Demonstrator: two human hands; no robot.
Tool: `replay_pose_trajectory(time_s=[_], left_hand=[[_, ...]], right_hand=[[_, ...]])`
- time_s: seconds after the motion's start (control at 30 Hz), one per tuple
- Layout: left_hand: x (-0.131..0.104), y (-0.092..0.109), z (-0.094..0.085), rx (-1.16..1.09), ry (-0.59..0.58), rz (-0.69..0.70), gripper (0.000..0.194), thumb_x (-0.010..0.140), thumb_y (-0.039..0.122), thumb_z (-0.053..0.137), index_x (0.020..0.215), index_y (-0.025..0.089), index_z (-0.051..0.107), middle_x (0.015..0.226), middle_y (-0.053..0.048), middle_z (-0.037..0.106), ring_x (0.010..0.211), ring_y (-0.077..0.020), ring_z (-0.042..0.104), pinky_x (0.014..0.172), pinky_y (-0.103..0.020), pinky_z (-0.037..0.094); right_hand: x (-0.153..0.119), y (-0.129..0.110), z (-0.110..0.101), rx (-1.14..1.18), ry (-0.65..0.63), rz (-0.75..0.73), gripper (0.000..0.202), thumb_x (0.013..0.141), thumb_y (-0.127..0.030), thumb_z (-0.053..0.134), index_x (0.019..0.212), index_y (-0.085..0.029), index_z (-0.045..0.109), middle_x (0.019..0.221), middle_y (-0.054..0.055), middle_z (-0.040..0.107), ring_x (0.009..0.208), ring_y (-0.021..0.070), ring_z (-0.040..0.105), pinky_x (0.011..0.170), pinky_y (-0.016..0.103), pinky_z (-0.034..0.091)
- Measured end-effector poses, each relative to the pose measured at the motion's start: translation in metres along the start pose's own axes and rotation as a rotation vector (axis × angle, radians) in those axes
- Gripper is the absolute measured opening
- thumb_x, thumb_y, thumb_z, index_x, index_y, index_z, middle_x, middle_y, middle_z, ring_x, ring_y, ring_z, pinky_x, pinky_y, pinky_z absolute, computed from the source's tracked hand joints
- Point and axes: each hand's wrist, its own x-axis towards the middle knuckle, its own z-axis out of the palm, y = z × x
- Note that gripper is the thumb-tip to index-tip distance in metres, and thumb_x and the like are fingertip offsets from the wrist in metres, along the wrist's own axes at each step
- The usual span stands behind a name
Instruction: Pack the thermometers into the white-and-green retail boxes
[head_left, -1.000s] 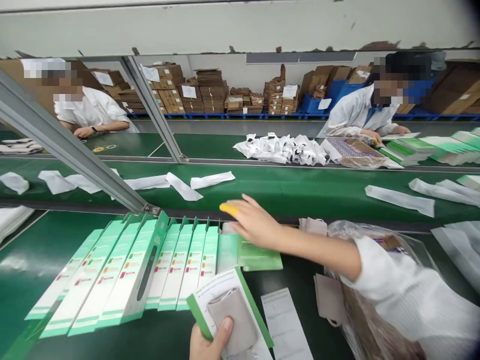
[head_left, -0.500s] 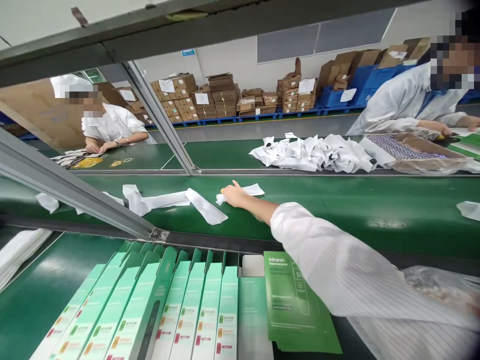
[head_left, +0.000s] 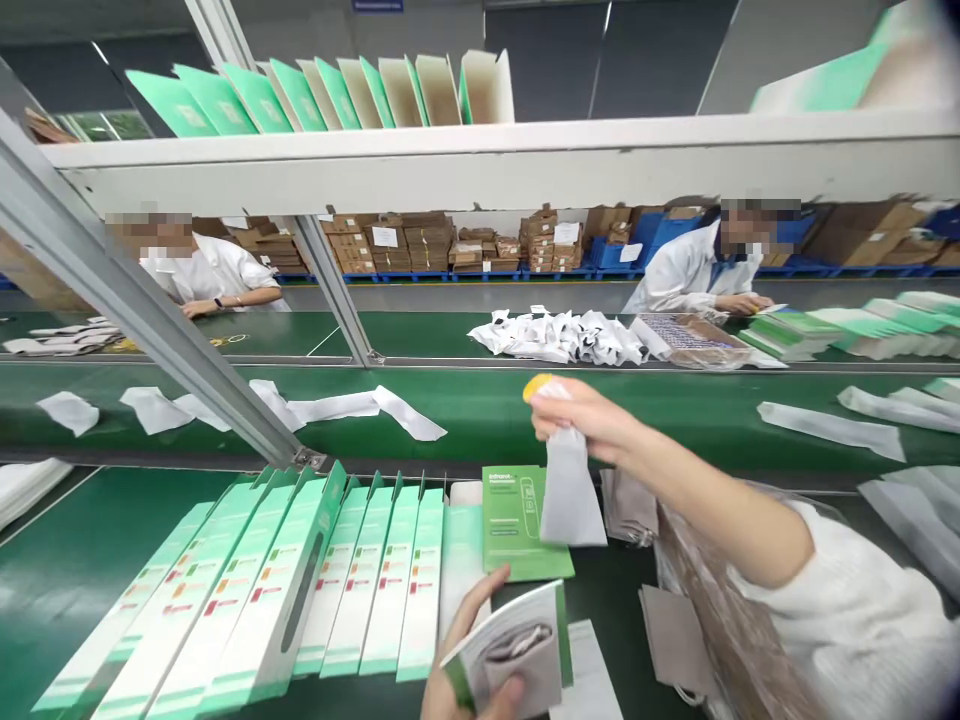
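My right hand (head_left: 589,418) is closed on one end of a limp white pouch (head_left: 571,490), which hangs down in front of a green manual (head_left: 517,515) printed "Infrared Thermometer". Something yellow covers a fingertip of that hand. Low in the view, my left hand (head_left: 450,665) grips a folded booklet (head_left: 491,635) with a green cover, and a grey cloth pouch (head_left: 525,675) lies against its inner side under my thumb. To the left of both hands stand several open mint-and-white cartons (head_left: 360,590) in a row, flaps up.
Several white pouches (head_left: 409,412) lie along the green belt (head_left: 480,400). Grey cloth pouches (head_left: 679,645) and clear plastic (head_left: 720,580) are at lower right. A white shelf (head_left: 480,165) with cartons crosses above; a metal post (head_left: 172,300) slants at left. Two people work across the belt.
My right hand has drawn back from the belt toward me, bringing the white pouch. My left hand has come into view holding the booklet and grey pouch. The view has shifted, showing the shelf.
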Motion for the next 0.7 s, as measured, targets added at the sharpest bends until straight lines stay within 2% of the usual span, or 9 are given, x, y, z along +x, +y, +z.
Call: replay_pose_trajectory(time_s=[0.1,0.17,0.23,0.4,0.47,0.53,0.6,0.7], left_hand=[[-0.002,0.003,0.021,0.135,-0.317,0.122,0.064,0.078,0.062,0.067,0.129,0.023,0.066,0.147,-0.013,0.051,0.123,-0.0356,0.057,0.105,-0.042,0.045],[-0.011,-0.001,0.037,0.171,-0.497,0.197,0.059,0.078,0.065,0.066,0.119,0.024,0.072,0.143,-0.013,0.054,0.122,-0.0346,0.056,0.106,-0.042,0.044],[-0.024,-0.01,0.053,0.15,-0.58,0.209,0.061,0.076,0.067,0.067,0.118,0.024,0.073,0.131,-0.014,0.061,0.113,-0.0327,0.061,0.102,-0.042,0.046],[-0.061,-0.028,0.079,0.086,-0.562,0.203,0.062,0.073,0.069,0.068,0.114,0.022,0.075,0.118,-0.013,0.064,0.105,-0.031,0.063,0.096,-0.041,0.049],[-0.073,-0.027,0.082,0.109,-0.525,0.196,0.06,0.075,0.067,0.068,0.113,0.022,0.076,0.116,-0.012,0.064,0.106,-0.0306,0.062,0.098,-0.04,0.048],[-0.082,-0.022,0.084,0.156,-0.5,0.184,0.056,0.077,0.064,0.068,0.114,0.023,0.075,0.117,-0.012,0.065,0.109,-0.0304,0.061,0.1,-0.039,0.046],[-0.089,-0.016,0.085,0.193,-0.499,0.172,0.052,0.08,0.06,0.068,0.118,0.024,0.073,0.121,-0.011,0.065,0.112,-0.0309,0.06,0.102,-0.038,0.045],[-0.097,-0.015,0.09,0.216,-0.495,0.162,0.041,0.084,0.048,0.069,0.118,0.025,0.073,0.127,-0.009,0.064,0.114,-0.031,0.059,0.103,-0.039,0.044]], right_hand=[[-0.066,0.011,0.03,0.224,-0.022,0.064,0.029,0.077,-0.031,0.078,0.071,-0.02,0.052,0.043,-0.012,0.033,0.046,0.0085,0.04,0.053,0.024,0.04],[-0.096,0.02,0.046,0.372,0.04,0.063,0.033,0.074,-0.029,0.08,0.068,-0.021,0.049,0.047,-0.011,0.035,0.049,0.0072,0.041,0.056,0.022,0.042],[-0.119,0.03,0.055,0.495,0.126,0.058,0.035,0.068,-0.026,0.083,0.07,-0.021,0.048,0.052,-0.01,0.042,0.052,0.0063,0.045,0.057,0.019,0.043],[-0.164,0.061,0.058,0.628,0.277,0.065,0.034,0.06,-0.021,0.087,0.074,-0.02,0.057,0.062,-0.005,0.058,0.055,0.0071,0.053,0.055,0.018,0.046],[-0.182,0.073,0.057,0.622,0.328,0.05,0.03,0.062,-0.021,0.087,0.08,-0.02,0.063,0.065,-0.004,0.062,0.054,0.0078,0.054,0.051,0.018,0.045],[-0.201,0.081,0.054,0.603,0.375,0.016,0.028,0.067,-0.025,0.085,0.088,-0.019,0.069,0.072,-0.002,0.068,0.059,0.0091,0.059,0.054,0.018,0.047],[-0.219,0.087,0.051,0.496,0.378,-0.049,0.029,0.073,-0.032,0.083,0.096,-0.019,0.072,0.083,0.001,0.073,0.072,0.012,0.065,0.066,0.02,0.052],[-0.24,0.089,0.043,0.193,0.271,-0.133,0.046,0.07,-0.031,0.086,0.112,-0.024,0.071,0.108,0.005,0.074,0.102,0.0196,0.067,0.092,0.029,0.052]])
